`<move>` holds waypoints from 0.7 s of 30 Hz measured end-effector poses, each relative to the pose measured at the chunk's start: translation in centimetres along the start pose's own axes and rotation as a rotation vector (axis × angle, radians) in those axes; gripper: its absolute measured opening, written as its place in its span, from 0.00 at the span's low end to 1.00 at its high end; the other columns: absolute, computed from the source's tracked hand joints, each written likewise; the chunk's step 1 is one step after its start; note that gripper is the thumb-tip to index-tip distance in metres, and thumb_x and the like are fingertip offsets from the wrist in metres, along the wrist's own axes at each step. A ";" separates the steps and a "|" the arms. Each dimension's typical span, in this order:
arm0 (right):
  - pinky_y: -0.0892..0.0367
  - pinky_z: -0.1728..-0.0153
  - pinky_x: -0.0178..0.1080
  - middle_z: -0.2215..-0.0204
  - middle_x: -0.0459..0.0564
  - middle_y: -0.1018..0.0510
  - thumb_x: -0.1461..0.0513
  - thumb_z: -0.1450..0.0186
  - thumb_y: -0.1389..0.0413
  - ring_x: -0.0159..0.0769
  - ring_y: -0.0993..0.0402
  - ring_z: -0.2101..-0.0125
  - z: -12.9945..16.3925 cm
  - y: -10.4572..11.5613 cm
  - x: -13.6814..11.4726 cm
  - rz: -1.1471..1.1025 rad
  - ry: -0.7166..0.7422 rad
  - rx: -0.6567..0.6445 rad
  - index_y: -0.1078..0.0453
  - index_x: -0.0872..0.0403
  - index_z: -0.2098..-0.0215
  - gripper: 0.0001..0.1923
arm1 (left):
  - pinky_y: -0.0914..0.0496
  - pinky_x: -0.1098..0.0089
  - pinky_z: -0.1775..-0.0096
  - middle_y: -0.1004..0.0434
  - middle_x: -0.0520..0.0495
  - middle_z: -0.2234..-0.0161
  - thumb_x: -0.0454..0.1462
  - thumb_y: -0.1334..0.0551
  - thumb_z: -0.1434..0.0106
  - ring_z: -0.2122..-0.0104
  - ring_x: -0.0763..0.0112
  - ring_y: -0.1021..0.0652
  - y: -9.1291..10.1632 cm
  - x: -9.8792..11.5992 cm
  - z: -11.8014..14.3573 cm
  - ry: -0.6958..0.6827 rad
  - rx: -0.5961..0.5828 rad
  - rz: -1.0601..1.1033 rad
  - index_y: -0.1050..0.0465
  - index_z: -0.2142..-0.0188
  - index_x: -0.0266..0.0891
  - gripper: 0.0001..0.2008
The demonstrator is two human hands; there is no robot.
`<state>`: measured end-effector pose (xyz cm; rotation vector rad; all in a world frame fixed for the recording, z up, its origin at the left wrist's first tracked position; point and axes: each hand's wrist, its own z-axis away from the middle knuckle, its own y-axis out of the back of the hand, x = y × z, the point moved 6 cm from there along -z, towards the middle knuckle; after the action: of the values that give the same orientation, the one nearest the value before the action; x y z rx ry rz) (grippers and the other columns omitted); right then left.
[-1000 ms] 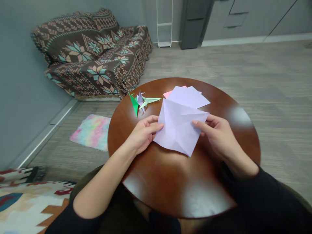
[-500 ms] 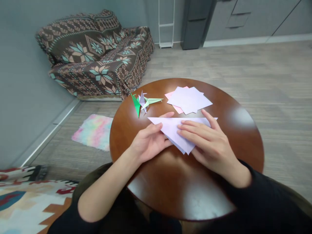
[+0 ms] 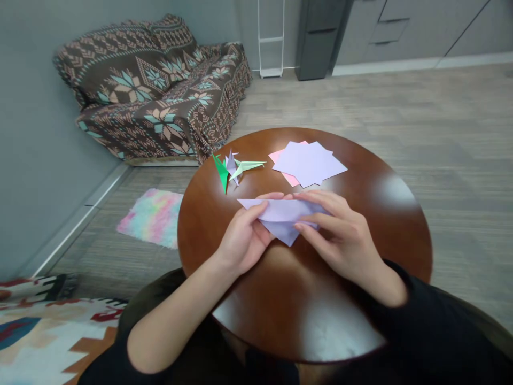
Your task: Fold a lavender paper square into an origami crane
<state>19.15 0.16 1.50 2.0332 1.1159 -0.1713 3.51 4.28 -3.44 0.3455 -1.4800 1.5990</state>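
Lilac paper (image 3: 280,216) (folded) between both hands; cranes (image 3: 234,167), sheets (image 3: 308,163) beyond.

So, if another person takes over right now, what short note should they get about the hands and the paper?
Left hand: grips the left part of the folded lilac paper.
Right hand: fingers lie on its right part.
The paper is a triangle, long edge away from the person, over the round table.
Done: one diagonal fold; folded paper figures sit behind.
Left: further folds; spare sheets wait.
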 end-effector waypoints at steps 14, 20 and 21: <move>0.30 0.60 0.41 0.63 0.51 0.16 0.61 0.33 0.38 0.42 0.20 0.61 0.5 -0.4 1.8 -0.317 -0.467 -0.014 0.26 0.52 0.69 0.07 | 0.25 0.63 0.47 0.14 0.42 0.54 0.36 0.26 0.41 0.52 0.59 0.16 -0.3 0.2 0.2 -0.080 -0.027 -0.103 0.20 0.56 0.38 0.14; 0.31 0.62 0.42 0.65 0.50 0.17 0.61 0.34 0.38 0.42 0.21 0.64 0.5 -0.9 1.6 -0.313 -0.483 -0.070 0.27 0.51 0.70 0.07 | 0.24 0.62 0.48 0.13 0.42 0.56 0.37 0.25 0.42 0.54 0.59 0.15 0.0 -0.2 0.2 -0.074 0.019 -0.133 0.21 0.58 0.38 0.13; 0.31 0.63 0.42 0.66 0.50 0.17 0.60 0.33 0.38 0.42 0.22 0.65 0.5 -1.0 1.6 -0.319 -0.489 -0.080 0.26 0.51 0.70 0.07 | 0.23 0.62 0.48 0.13 0.42 0.57 0.37 0.25 0.42 0.54 0.59 0.15 -0.1 -0.3 0.3 -0.072 0.012 -0.135 0.20 0.59 0.38 0.13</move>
<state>19.46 1.11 -0.14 1.6081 1.0963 -0.7306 3.62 3.89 -3.52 0.5037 -1.4698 1.5023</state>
